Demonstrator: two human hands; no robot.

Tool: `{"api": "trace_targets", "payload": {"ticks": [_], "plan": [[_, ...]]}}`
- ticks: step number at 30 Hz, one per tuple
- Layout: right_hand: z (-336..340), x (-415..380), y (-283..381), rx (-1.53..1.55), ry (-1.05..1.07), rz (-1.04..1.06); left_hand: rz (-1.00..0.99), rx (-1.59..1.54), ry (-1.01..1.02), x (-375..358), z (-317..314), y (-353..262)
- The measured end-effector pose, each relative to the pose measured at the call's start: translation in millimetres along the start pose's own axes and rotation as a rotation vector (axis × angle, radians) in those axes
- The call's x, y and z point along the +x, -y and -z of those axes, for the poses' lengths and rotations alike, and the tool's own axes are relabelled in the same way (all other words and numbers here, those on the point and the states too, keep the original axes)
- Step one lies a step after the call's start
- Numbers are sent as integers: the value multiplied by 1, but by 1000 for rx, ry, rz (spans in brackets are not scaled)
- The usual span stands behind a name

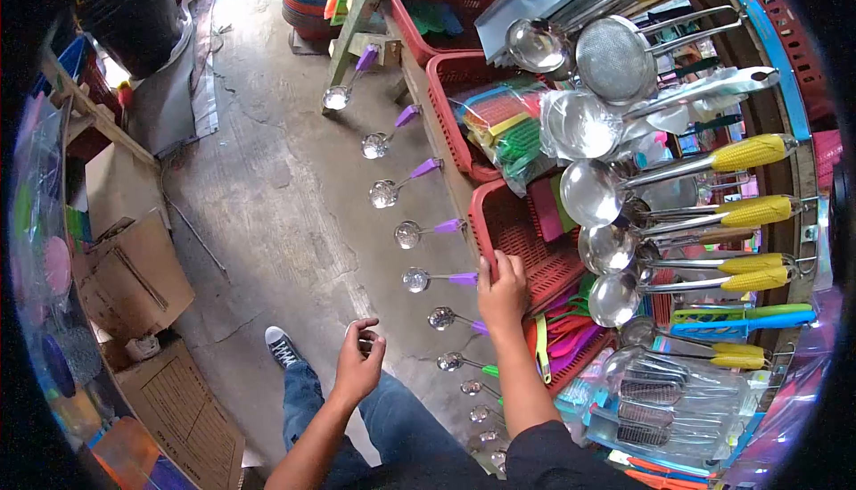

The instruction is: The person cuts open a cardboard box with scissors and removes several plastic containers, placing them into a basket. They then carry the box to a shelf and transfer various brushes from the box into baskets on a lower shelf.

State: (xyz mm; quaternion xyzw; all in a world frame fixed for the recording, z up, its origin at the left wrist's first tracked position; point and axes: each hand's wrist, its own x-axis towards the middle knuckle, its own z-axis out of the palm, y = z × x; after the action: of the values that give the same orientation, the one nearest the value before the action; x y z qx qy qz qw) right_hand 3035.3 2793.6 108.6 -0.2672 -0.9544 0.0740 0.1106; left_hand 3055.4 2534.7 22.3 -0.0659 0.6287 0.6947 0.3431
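My right hand [502, 289] is at the front rim of a red plastic basket [482, 214], its fingers closed over the edge. Right beside those fingers, a small ladle with a purple handle [463, 279] hangs with its shiny round bowl [415, 280] out over the floor. Lower and to the left, my left hand [360, 361] is held in the air in front of my legs. Its fingers are loosely curled with a gap to the thumb, and I see no object in it. More purple-handled ladles [426, 167] hang in a row along the shelf edge.
Large ladles with yellow grips [753, 153] and a mesh strainer [615, 59] hang at the right. Another red basket [437, 89] holds bagged colourful goods. Bright plastic utensils [566, 334] fill a nearer basket. Cardboard boxes [178, 410] stand left of the concrete floor [259, 196].
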Motion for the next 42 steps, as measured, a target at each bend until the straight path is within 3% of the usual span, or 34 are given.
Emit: {"api": "trace_targets", "payload": {"ticks": [15, 27, 30, 36, 42], "plan": [[2, -3, -16, -77, 40, 60, -31, -7, -74, -13, 5, -7], [0, -3, -12, 36, -5, -63, -7, -10, -104, -18, -3, 30], [9, -31, 0, -121, -120, 19, 5, -15, -112, -17, -6, 29], [13, -112, -13, -143, 0, 91, 1, -54, -54, -13, -22, 15], [16, -121, -30, -118, 86, 68, -21, 8, -11, -19, -31, 5]]}}
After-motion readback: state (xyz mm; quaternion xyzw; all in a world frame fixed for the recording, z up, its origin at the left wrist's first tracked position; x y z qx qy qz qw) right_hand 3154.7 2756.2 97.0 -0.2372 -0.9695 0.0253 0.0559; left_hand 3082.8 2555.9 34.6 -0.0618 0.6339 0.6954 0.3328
